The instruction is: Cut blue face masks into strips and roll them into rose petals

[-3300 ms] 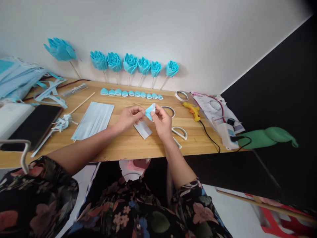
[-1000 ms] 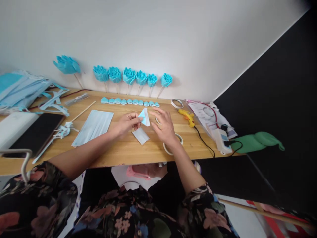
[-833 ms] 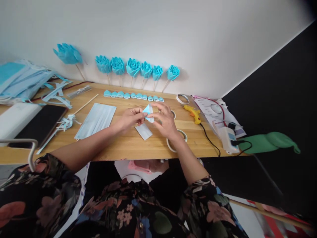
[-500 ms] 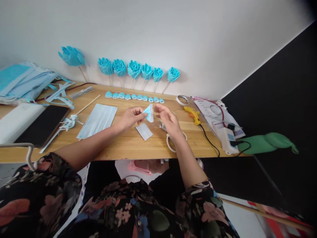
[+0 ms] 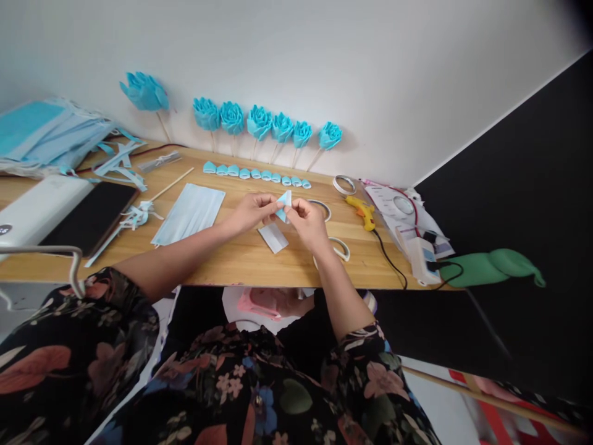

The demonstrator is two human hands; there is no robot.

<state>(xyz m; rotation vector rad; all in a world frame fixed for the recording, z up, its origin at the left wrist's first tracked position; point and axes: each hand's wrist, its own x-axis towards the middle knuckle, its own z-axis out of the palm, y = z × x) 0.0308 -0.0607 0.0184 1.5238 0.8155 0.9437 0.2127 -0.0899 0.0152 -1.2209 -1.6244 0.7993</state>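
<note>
A small folded triangle of blue and white mask fabric (image 5: pixel 283 209) is pinched between my two hands, above the table. My left hand (image 5: pixel 256 209) grips its left corner with thumb and fingers. On its right edge, my right hand (image 5: pixel 306 221) closes thumb and forefinger. Just below lies a flat white rectangle of mask fabric (image 5: pixel 273 238). Scissors (image 5: pixel 341 248) rest partly hidden under my right wrist. Left of my hands, a whole blue face mask (image 5: pixel 189 214) lies flat. Behind, a row of small folded blue petals (image 5: pixel 257 174) crosses the table.
Several blue fabric flowers (image 5: pixel 259 122) on sticks lean against the wall. A yellow glue gun (image 5: pixel 361 211) and a tape roll (image 5: pixel 344 184) lie right, near a white power strip (image 5: pixel 422 259). A phone (image 5: pixel 90 217) and a mask pile (image 5: pixel 50 136) are left.
My right hand, apart from the folded piece half a second ago with fingers spread, now pinches its right edge. My left hand keeps its hold throughout. The camera view has shifted slightly.
</note>
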